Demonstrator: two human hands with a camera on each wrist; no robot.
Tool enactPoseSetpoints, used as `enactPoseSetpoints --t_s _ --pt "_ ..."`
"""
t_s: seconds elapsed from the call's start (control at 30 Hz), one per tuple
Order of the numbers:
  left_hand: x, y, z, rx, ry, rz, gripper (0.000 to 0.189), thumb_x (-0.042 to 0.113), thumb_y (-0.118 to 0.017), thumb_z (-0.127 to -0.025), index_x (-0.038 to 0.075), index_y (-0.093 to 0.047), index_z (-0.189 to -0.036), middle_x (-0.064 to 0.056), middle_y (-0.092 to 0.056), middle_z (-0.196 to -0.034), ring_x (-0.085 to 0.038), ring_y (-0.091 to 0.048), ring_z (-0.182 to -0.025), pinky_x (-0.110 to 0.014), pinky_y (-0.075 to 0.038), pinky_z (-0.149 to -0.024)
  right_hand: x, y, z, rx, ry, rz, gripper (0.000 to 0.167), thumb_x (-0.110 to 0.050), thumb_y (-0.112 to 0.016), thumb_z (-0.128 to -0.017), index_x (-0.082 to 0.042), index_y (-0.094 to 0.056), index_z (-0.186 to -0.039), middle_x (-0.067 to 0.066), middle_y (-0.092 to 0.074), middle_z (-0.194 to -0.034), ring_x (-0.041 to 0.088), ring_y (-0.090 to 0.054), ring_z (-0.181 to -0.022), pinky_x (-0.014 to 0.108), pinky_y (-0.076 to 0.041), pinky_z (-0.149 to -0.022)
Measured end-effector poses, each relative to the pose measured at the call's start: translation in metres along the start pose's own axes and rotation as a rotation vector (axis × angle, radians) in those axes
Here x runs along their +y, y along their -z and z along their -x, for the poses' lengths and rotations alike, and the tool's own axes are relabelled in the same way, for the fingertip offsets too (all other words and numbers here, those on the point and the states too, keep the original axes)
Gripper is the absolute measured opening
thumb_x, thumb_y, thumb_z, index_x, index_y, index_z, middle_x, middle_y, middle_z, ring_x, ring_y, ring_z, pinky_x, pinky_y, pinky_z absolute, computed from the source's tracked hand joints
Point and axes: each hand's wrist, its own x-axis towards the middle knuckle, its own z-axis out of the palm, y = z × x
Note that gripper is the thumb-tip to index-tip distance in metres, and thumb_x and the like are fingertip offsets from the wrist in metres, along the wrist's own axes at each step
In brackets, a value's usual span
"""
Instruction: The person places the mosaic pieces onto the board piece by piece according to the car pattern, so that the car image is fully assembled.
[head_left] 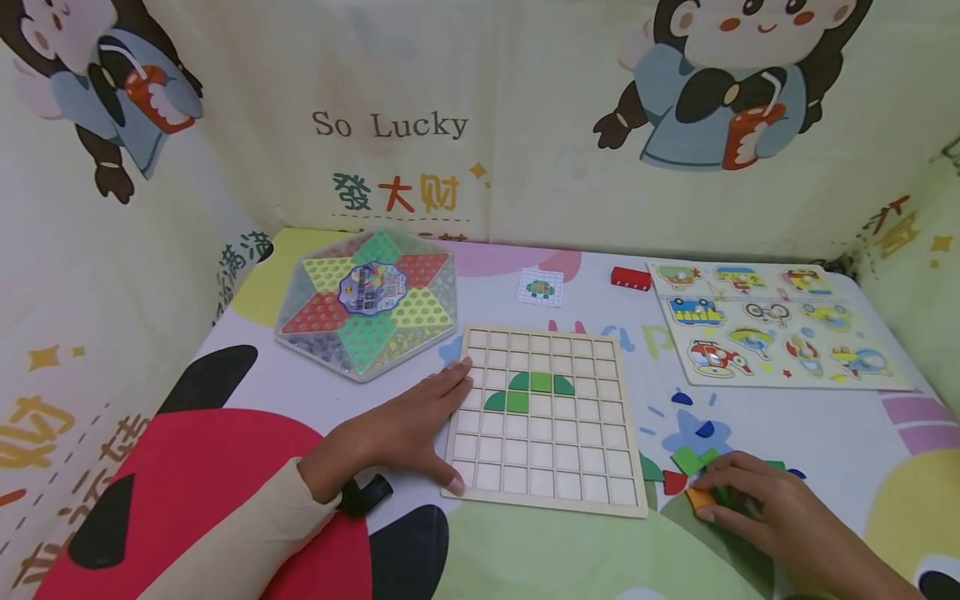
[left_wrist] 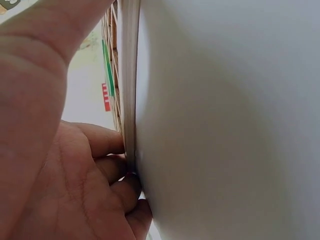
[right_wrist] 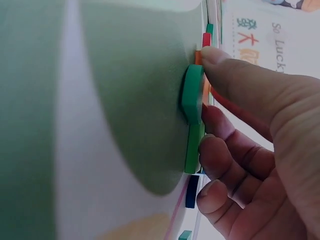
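My left hand (head_left: 401, 425) rests along the left edge of a wooden grid board (head_left: 555, 496), thumb at the near corner and fingers spread farther up. In the left wrist view the fingertips (left_wrist: 112, 140) touch the board's side. On the grid sit two light green squares (head_left: 540, 382) and three dark green quarter-round pieces (head_left: 496, 402). Right of the board, my right hand (head_left: 780, 508) pinches an orange piece (head_left: 699, 500) between thumb and index finger. Under and beside that hand lie a red piece (head_left: 674, 483), green squares (head_left: 686, 460) and a teal piece (right_wrist: 193, 95).
A small pattern card (head_left: 540, 287) lies behind the board, with a red block (head_left: 631, 278) to its right. A hexagonal star-patterned game board (head_left: 367, 308) is at back left, a vehicle puzzle board (head_left: 772, 325) at back right. Blue half-round pieces (head_left: 682, 398) lie nearer the right hand.
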Motion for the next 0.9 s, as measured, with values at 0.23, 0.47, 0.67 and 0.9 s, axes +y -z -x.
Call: enactPoseSetpoints --t_s 0.23,0.47,0.67,0.9 --pt "0.000 0.000 0.000 0.003 0.000 0.011 0.128 0.065 -0.080 -0.063 0.003 -0.016 -0.155 -0.007 -0.002 -0.163 -0.022 -0.002 -0.148 -0.040 -0.015 -0.117 0.001 -0.002 -0.003 -0.024 -0.075 0.062 0.023 -0.020 -0.088 -0.068 -0.024 -0.075 -0.087 -0.017 -0.054 -0.091 0.000 -0.050 -0.075 0.012 -0.041 -0.061" --pt "0.000 0.000 0.000 0.003 -0.003 0.022 0.128 0.064 -0.081 -0.063 0.003 -0.016 -0.155 -0.007 -0.003 -0.163 -0.022 -0.002 -0.148 -0.041 -0.015 -0.117 -0.003 -0.002 -0.004 -0.028 -0.129 0.038 0.029 -0.018 -0.088 -0.067 -0.026 -0.070 -0.088 -0.018 -0.052 -0.087 -0.001 -0.044 -0.068 0.017 -0.039 -0.053" --pt "-0.001 -0.001 0.000 0.004 -0.008 0.021 0.127 0.063 -0.081 -0.064 0.002 -0.017 -0.155 -0.007 -0.003 -0.163 -0.022 -0.002 -0.148 -0.041 -0.014 -0.117 -0.002 0.000 -0.006 0.004 -0.087 -0.067 0.035 -0.008 -0.087 -0.068 -0.024 -0.067 -0.091 -0.020 -0.052 -0.078 0.000 -0.044 -0.063 0.016 -0.035 -0.049" --pt "0.001 0.001 0.001 0.004 -0.016 0.026 0.126 0.061 -0.082 -0.064 0.001 -0.018 -0.154 -0.010 -0.004 -0.162 -0.025 -0.003 -0.148 -0.044 -0.015 -0.116 -0.004 0.014 -0.014 0.036 -0.093 -0.192 0.031 0.003 -0.079 -0.075 -0.016 -0.073 -0.099 -0.013 -0.062 -0.081 0.004 -0.051 -0.066 0.017 -0.041 -0.055"
